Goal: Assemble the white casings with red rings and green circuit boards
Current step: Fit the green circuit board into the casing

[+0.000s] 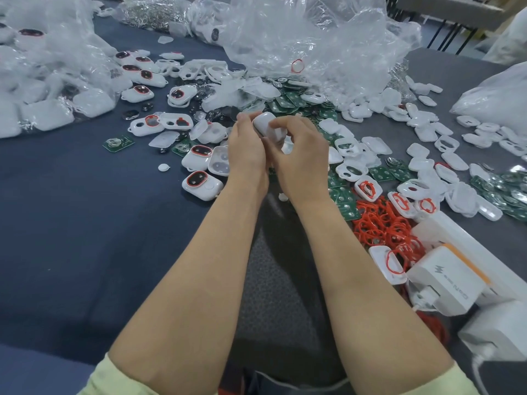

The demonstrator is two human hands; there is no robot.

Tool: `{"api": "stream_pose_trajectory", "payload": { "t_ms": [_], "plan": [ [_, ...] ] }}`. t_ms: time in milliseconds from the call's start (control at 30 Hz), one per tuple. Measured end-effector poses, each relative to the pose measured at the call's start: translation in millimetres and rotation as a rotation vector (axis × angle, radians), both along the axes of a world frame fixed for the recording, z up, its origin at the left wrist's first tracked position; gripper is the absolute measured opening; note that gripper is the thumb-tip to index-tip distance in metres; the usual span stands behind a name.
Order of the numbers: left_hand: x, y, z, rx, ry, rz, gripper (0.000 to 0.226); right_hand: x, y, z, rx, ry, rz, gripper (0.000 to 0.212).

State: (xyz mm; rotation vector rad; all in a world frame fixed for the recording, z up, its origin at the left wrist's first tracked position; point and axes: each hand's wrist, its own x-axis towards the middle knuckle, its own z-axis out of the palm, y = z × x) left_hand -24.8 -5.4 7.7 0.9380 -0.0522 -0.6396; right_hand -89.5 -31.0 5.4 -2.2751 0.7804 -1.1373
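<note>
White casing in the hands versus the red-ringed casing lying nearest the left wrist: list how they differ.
The held casing is raised, gripped by the left hand and right hand; the lying casing rests untouched on the dark cloth. The held casing shows only plain white shell; the lying casing shows a red ring round a dark window, facing up. Both are white, rounded plastic shells.

Crumpled plastic bags [313, 38] lie on the dark table [71, 223], perhaps a white charger [445, 283] at right.
</note>
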Motion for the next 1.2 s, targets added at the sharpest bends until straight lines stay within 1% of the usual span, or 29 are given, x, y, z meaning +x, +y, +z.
{"api": "stream_pose_trajectory", "payload": {
  "t_ms": [167, 267, 333, 500, 600, 700, 767, 833, 900, 967, 1067, 1200],
  "plan": [
    [-0.1, -0.1, 0.0, 0.000, -0.016, -0.009, 0.030, -0.8, 0.0, -0.5, 0.015, 0.003, 0.006, 0.018],
    [-2.7, 1.4, -3.9, 0.042, -0.126, -0.011, 0.017, -0.8, 1.0, -0.2, 0.031, 0.000, 0.008, 0.016],
    [-2.7, 2.4, -6.8, 0.054, -0.166, -0.008, 0.012, -0.6, 1.4, -0.2, 0.040, -0.005, 0.003, 0.015],
    [0.6, 5.7, -7.4, 0.070, -0.182, 0.015, 0.018, 4.2, 6.5, -1.5, 0.012, 0.043, -0.014, 0.015],
    [1.7, 8.3, -5.1, 0.074, -0.183, 0.031, 0.017, 3.3, 7.9, -1.5, 0.004, 0.078, -0.018, 0.018],
    [1.1, 10.1, -1.8, 0.066, -0.198, -0.021, 0.016, -3.6, -1.0, 4.3, 0.153, -0.008, 0.024, 0.016],
    [-2.6, 10.6, 0.7, 0.061, -0.243, -0.123, 0.017, -8.8, -13.1, 9.5, 0.325, -0.075, 0.036, 0.015],
    [-5.1, 11.1, 1.0, 0.076, -0.305, -0.224, 0.019, -15.2, -25.0, 12.4, 0.492, -0.081, 0.074, 0.012],
    [-6.0, 11.2, -0.9, 0.106, -0.394, -0.288, 0.020, -22.7, -34.3, 13.1, 0.697, -0.121, 0.154, 0.006],
    [-6.0, 11.3, -2.1, 0.152, -0.488, -0.318, 0.021, -27.3, -39.6, 13.3, 0.871, -0.206, 0.226, 0.010],
    [-6.1, 9.8, -3.9, 0.210, -0.581, -0.301, 0.025, -26.4, -40.6, 11.4, 0.935, -0.273, 0.252, 0.013],
    [-4.0, 11.3, -2.9, 0.174, -0.601, -0.274, 0.028, -23.6, -35.9, 11.3, 0.877, -0.268, 0.243, 0.009]
  ]
}}
